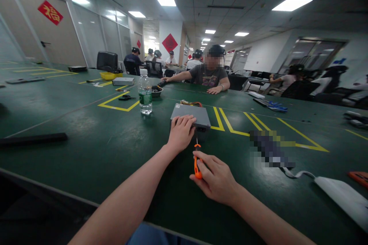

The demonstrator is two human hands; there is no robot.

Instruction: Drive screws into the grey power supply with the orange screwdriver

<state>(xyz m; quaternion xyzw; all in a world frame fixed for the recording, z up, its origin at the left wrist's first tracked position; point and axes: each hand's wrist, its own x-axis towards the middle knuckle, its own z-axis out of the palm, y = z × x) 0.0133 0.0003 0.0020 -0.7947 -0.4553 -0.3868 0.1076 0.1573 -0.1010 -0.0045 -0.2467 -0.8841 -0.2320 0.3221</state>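
Note:
A flat grey metal box (192, 115) lies on the green table (94, 149) in front of me. My left hand (180, 132) rests on its near left corner, fingers curled over the edge and gripping it. My right hand (216, 179) is closed around an orange-handled screwdriver (197, 162). The screwdriver's thin shaft points up toward the near side of the box, its tip just short of it. A bundle of coloured wires (191, 103) lies behind the box.
A water bottle (145, 94) stands left of the box, with a small bowl (156, 91) behind it. A person sits opposite, hands on the table. A white device (342, 195) with a cable lies at the right, a black bar (33, 139) at the left.

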